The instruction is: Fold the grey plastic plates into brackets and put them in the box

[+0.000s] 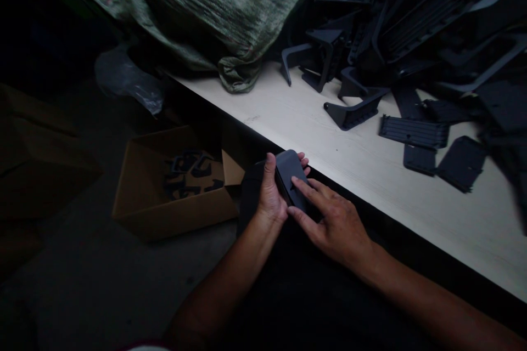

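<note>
A dark grey plastic part [290, 171], flat-faced with a rounded end, is held between my hands just off the table's front edge. My left hand [272, 194] cradles it from below and behind, its thumb up along the near side and its fingertips showing past the far side. From the right, my right hand [335, 219] grips the lower end, with the index finger lying on the flat face beside a small dark mark and the thumb at the near edge. The underside of the part is hidden by my hands.
Many dark plastic brackets [356, 109] and ribbed panels [414, 130] are heaped on the pale table [288, 104]. A green woven sack [197, 5] lies at its back left. Below left, an open cardboard box [177, 222] holds several dark parts, near a clear plastic bag [132, 79].
</note>
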`<action>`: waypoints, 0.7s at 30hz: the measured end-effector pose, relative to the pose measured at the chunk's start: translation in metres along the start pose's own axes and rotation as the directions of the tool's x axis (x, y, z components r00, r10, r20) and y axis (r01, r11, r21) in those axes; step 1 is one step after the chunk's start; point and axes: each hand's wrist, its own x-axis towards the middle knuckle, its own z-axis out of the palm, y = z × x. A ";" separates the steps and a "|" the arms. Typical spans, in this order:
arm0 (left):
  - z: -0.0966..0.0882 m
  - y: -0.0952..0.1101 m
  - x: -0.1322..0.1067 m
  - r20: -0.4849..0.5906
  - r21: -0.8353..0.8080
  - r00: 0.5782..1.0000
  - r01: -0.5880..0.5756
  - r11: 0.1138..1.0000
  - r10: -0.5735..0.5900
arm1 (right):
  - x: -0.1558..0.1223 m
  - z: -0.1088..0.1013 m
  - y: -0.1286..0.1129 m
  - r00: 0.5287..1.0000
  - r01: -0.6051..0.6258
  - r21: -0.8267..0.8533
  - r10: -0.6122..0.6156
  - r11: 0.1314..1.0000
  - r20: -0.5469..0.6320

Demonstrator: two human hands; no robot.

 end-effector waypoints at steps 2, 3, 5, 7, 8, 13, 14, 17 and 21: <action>0.001 0.002 -0.002 0.034 0.009 0.999 -0.006 1.000 0.006 | 0.002 -0.004 0.003 1.000 0.022 0.053 -0.022 0.998 -0.003; 0.002 0.004 -0.003 0.074 0.007 0.997 0.000 1.000 0.000 | 0.004 -0.007 0.004 1.000 0.023 0.111 -0.022 0.994 -0.010; 0.004 0.007 -0.006 0.175 -0.002 0.984 0.023 1.000 -0.022 | 0.011 -0.013 0.007 0.998 -0.023 0.304 0.039 0.953 -0.047; 0.005 0.009 -0.007 0.257 -0.009 0.966 0.043 0.999 -0.039 | 0.019 -0.019 0.010 0.986 -0.106 0.544 0.160 0.832 -0.052; 0.005 0.009 -0.007 0.283 -0.009 0.958 0.044 0.999 -0.040 | 0.024 -0.021 0.011 0.977 -0.144 0.641 0.212 0.754 -0.029; 0.009 -0.003 -0.006 0.378 0.102 0.926 -0.036 0.994 -0.006 | 0.041 -0.024 0.011 0.955 -0.261 0.823 0.260 0.504 0.143; 0.010 -0.005 -0.006 0.403 0.132 0.915 -0.036 0.991 -0.021 | 0.042 -0.023 0.011 0.947 -0.293 0.844 0.256 0.450 0.193; 0.015 -0.005 -0.006 0.426 0.132 0.902 0.020 0.991 -0.075 | 0.041 -0.020 0.010 0.939 -0.326 0.880 0.224 0.345 0.261; 0.025 0.012 -0.001 0.174 -0.025 0.984 0.052 0.998 -0.047 | 0.031 -0.013 0.008 0.963 -0.262 0.858 0.176 0.442 0.204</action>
